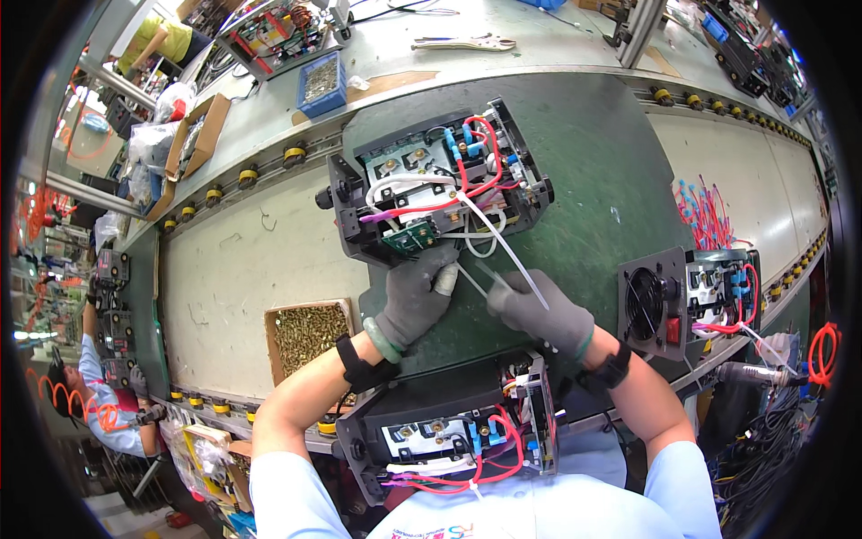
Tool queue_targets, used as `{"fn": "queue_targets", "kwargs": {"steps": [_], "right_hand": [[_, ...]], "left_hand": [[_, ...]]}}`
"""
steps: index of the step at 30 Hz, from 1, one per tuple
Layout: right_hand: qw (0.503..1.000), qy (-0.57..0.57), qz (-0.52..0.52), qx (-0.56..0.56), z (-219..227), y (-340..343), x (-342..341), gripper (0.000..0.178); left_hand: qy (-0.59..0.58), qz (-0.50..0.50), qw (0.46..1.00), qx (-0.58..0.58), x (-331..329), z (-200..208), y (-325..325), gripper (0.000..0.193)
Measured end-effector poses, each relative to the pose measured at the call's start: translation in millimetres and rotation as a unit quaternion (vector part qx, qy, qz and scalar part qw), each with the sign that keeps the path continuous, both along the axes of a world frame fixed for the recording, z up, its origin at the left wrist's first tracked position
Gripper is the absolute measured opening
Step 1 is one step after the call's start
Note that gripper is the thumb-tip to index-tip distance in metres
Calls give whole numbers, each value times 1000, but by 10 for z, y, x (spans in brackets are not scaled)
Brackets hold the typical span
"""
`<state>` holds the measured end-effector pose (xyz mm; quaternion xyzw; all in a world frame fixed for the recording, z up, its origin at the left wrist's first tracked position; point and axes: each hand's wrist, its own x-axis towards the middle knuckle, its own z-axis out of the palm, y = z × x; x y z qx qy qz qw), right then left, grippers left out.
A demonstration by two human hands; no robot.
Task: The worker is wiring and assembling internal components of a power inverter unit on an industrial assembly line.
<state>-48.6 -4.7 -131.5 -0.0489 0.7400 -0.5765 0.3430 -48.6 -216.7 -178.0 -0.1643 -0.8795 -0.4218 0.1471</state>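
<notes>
An open-frame electrical unit (440, 184) with a black housing, red and white wires and blue terminal sleeves stands on the green board. One white cable tie (510, 244) is looped round its wires, its long tail slanting toward me. My left hand (420, 295), in a grey glove, is closed at the unit's near edge; what its fingertips grip is hidden. To its right, my gloved right hand (541, 312) is closed and slightly smeared by motion. A second thin white cable tie (471, 279) runs from the left fingertips to the right fingers. The first tie's tail passes over the right hand.
Similar units stand close to my body (449, 440) and at the right (678, 301). A box of brass screws (314, 337) lies left, a blue screw bin (321, 83) and locking pliers (464, 43) behind. Red leads (705, 216) lie right. Another person (108, 404) works far left.
</notes>
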Motion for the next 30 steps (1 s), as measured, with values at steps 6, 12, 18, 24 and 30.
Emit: {"fn": "queue_targets", "kwargs": {"steps": [6,12,18,24,30], "right_hand": [[988,145,-57,13,-307,-336,-126,32],[947,272,-48,165,-321,-292,-117,31],[969,228,-94,21,-279,-210,-80,29],[980,172,-97,-24,-88,-5,179,25],[969,207,-129,37,-92,312,257,20]], "left_hand": [[-43,-28,999,7,18,37,-48,23],[71,-100,983,-136,-19,113,-116,38],[53,-86,953,-286,36,120,-104,48],[-29,-111,958,-263,33,302,-125,51],[-378,-229,895,-58,-9,1136,-625,49]]}}
